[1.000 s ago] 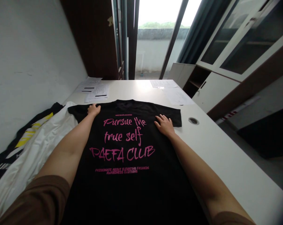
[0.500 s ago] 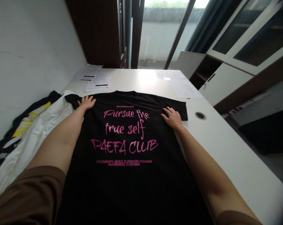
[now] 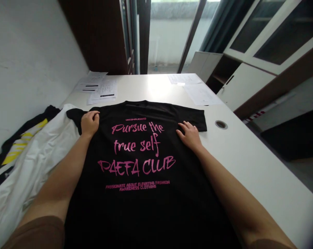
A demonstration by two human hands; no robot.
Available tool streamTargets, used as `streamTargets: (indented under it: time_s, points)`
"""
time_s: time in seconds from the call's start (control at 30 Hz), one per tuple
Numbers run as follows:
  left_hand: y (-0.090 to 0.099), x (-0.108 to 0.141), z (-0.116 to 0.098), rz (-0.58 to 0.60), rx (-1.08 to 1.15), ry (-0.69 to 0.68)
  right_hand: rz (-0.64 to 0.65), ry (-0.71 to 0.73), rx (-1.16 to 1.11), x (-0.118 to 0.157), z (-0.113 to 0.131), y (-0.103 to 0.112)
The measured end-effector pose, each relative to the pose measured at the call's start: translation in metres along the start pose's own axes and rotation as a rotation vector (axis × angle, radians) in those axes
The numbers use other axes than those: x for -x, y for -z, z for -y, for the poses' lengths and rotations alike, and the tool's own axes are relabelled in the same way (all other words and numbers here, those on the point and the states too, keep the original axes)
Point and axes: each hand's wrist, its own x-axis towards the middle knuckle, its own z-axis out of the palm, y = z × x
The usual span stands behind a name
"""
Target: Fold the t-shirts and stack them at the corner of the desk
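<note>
The black shirt [image 3: 146,214] lies spread on the tabletop [image 3: 252,169], beneath and between both hands. The left hand [image 3: 89,124] curls at one shoulder, its grip unclear; the right hand [image 3: 190,136] rests open near the other sleeve. Light, even outward pressure suits the cloth.

One T-shirt [image 3: 146,214] — two hands [image 3: 90,123] — one table [image 3: 252,166], one table hole [image 3: 221,125]; at least two other garments [image 3: 39,154]; several papers [image 3: 103,90].

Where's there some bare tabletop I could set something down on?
White tabletop shows right of the black shirt, around the round hole, and beyond its collar, between left papers and right papers. The left side is crowded with clothes.
</note>
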Motion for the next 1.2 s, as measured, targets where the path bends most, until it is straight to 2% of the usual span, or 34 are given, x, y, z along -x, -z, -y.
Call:
streamTargets:
  time_s: [0.17,0.37,0.5,0.57,0.63,0.8,0.9,1.07,1.2]
  points:
    - [0.011,0.034,0.002,0.231,0.046,-0.109,0.005,-0.014,0.005,0.000,0.008,0.004]
    - [0.005,0.061,-0.007,0.209,-0.048,-0.107,0.019,-0.019,0.024,0.000,0.013,0.008]
    - [0.007,0.061,-0.012,0.228,-0.069,-0.097,0.069,-0.031,0.047,-0.005,0.016,0.014]
    - [0.007,0.054,-0.017,0.230,-0.078,-0.088,0.100,-0.057,0.043,-0.011,0.013,0.017]
    - [0.002,0.043,-0.026,0.233,-0.082,-0.085,0.076,-0.120,0.034,-0.018,0.004,0.021]
    - [-0.026,-0.001,-0.063,0.270,-0.061,-0.088,-0.169,-0.425,0.054,-0.029,-0.037,0.025]
    - [-0.044,-0.033,-0.087,0.274,-0.041,-0.065,-0.218,-0.557,0.062,-0.034,-0.055,0.026]
    - [-0.061,-0.085,-0.112,0.236,-0.039,0.063,-0.267,-0.551,0.062,-0.049,-0.061,0.024]
    - [-0.074,-0.102,-0.114,0.279,-0.063,0.142,-0.239,-0.522,0.071,-0.055,-0.061,0.022]
